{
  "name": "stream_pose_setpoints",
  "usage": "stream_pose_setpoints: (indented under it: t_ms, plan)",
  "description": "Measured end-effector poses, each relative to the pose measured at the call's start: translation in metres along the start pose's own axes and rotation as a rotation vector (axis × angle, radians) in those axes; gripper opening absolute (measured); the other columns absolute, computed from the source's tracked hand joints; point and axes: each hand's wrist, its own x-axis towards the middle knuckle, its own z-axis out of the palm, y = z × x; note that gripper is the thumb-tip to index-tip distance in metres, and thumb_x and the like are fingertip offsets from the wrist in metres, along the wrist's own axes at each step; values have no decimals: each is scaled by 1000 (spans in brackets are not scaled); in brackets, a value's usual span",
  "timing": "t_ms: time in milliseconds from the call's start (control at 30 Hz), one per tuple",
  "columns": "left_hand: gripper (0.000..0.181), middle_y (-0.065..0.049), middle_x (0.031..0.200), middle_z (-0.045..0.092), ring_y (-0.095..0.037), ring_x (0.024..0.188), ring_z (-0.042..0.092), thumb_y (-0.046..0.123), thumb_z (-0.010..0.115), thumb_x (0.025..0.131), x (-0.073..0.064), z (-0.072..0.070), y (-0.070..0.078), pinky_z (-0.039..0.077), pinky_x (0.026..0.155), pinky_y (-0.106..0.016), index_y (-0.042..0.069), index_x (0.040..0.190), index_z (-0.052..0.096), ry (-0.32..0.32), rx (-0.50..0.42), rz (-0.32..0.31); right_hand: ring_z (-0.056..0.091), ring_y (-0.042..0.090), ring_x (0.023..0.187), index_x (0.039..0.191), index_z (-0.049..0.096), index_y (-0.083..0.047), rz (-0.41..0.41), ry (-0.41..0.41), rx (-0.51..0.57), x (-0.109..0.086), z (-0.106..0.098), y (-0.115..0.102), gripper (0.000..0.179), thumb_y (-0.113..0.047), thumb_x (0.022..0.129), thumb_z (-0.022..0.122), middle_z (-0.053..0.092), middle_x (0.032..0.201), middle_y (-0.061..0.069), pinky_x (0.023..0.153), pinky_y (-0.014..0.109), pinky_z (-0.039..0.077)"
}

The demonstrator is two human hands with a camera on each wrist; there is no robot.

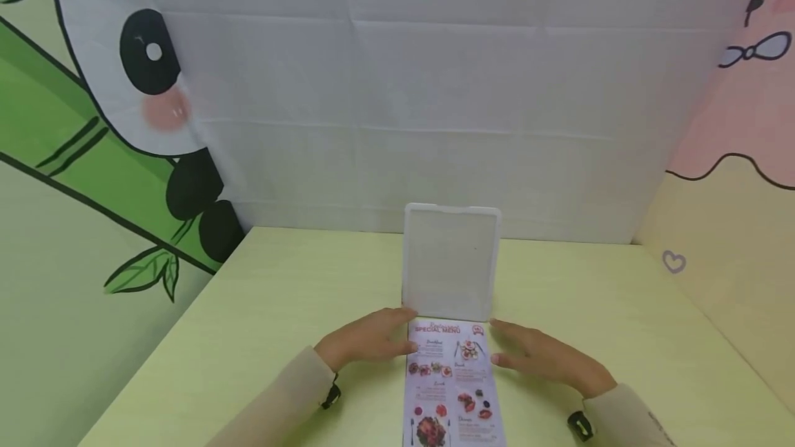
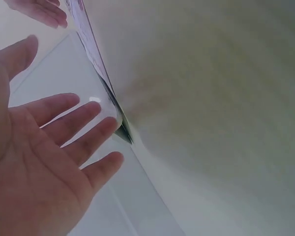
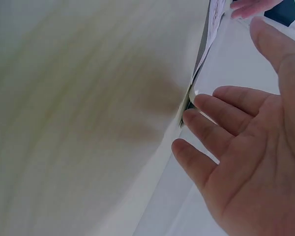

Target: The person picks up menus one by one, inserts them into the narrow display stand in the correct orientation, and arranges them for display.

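While two hands flank it, the printed menu (image 1: 448,381) lies on the pale yellow table (image 1: 310,288), near six o'clock in the head view, its heading toward twelve. The white panel (image 1: 451,264), rimmed like a tray, sits just beyond the menu at twelve o'clock, its upper end showing in front of the white cloth (image 1: 397,81). From the menu's middle, the left hand (image 1: 373,336) is at ten o'clock and the right hand (image 1: 546,354) at two, fingertips near the panel's lower corners; whether they touch it, I cannot tell. The left fingers are spread and nearly straight; the right fingers extend too, the little finger apart. Both thumbs stand well away.
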Motion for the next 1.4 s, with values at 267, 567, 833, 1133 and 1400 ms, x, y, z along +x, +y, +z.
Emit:
stream_pose_setpoints:
  t_ms: [267,567,833,1133,1400]
  plan:
    - [79,-4,152,38,-26,139,37,53,67,84,5,7,6,33,113,-40,10,145,41,-65,230,-28,30,42,140,148,30,1,-23,-26,-18,4,4,-7,79,-49,92,57,33,152,22,111,57,26]
    - [88,-3,155,31,-24,143,29,59,66,82,2,6,8,31,114,-43,11,148,35,-100,265,-33,26,41,143,149,28,0,-31,-59,-70,11,10,-10,84,-45,88,64,28,154,23,113,57,24]
    - [87,-2,155,31,-24,143,29,56,68,82,-1,7,14,30,115,-43,10,148,35,-101,259,-72,22,42,144,150,26,-2,-18,-51,-166,10,14,-13,86,-47,88,64,26,156,19,112,57,25]
    - [87,-4,156,29,-27,144,27,53,69,82,-1,8,18,28,116,-44,11,149,33,-95,252,-96,22,41,144,149,27,0,-37,-61,-169,9,13,-17,83,-42,89,64,25,156,19,113,56,25]
    - [89,-7,155,31,-26,142,30,49,72,82,0,9,18,30,115,-43,9,150,31,-85,219,-74,30,42,140,147,30,4,-66,-44,-117,12,13,-18,81,-34,86,70,32,152,24,111,56,29]
